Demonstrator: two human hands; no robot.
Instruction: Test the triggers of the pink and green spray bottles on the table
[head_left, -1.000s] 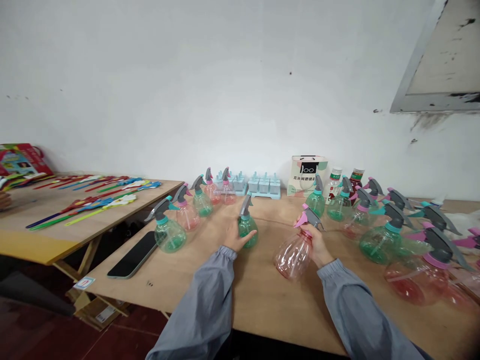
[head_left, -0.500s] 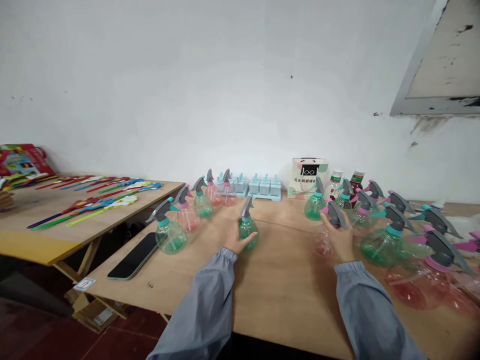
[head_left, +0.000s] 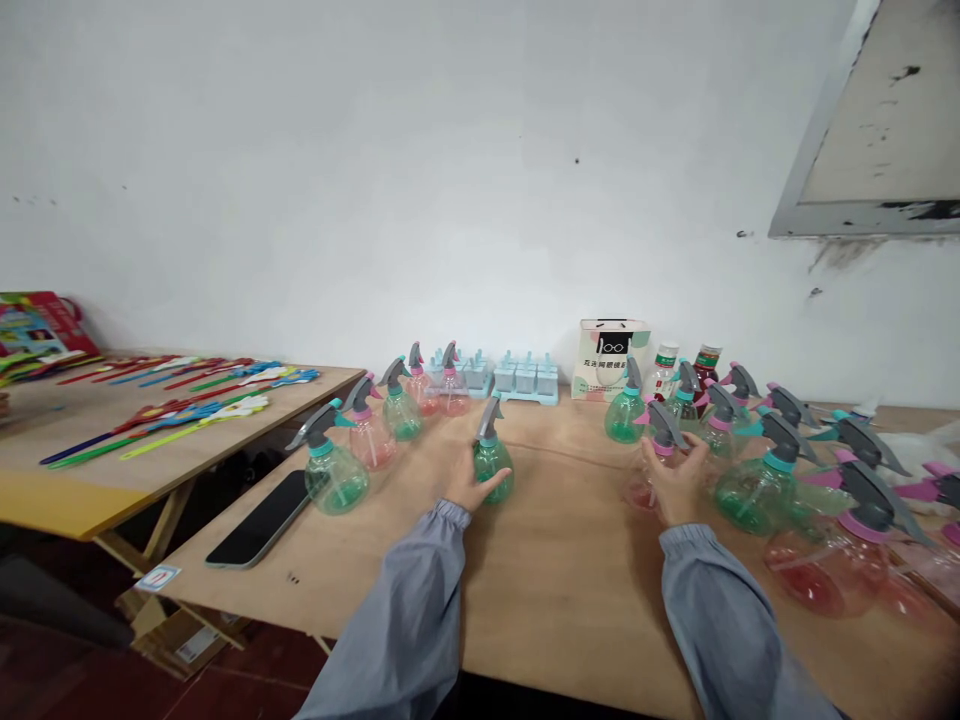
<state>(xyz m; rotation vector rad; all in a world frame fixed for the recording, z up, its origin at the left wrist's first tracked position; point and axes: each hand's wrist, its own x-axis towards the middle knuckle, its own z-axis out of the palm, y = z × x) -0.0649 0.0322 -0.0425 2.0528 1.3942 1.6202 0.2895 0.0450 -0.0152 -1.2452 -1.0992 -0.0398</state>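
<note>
On the wooden table, my left hand (head_left: 466, 482) is curled round the left side of a green spray bottle (head_left: 493, 468), its thumb lying across the front. Farther right, my right hand (head_left: 675, 480) holds a pink spray bottle (head_left: 641, 482) from the right, with fingers and thumb just below its grey head. The hand hides part of that bottle. Both bottles are upright, with a little liquid low inside. Right of my right hand, several more pink and green spray bottles (head_left: 757, 490) stand close together. Left of my left hand is another group, including a green spray bottle (head_left: 337, 480).
A phone (head_left: 259, 520) lies near the table's left edge. Along the wall are pale blue popsicle moulds (head_left: 525, 378), a paper bag (head_left: 609, 362) and two drink bottles (head_left: 664, 370). Another table (head_left: 75, 490) at left carries colourful long-handled plastic pieces (head_left: 180, 415).
The pink bottle's head has turned slightly in my right hand, and its trigger shows more clearly. My left hand stays at the green bottle. The view has shifted slightly.
</note>
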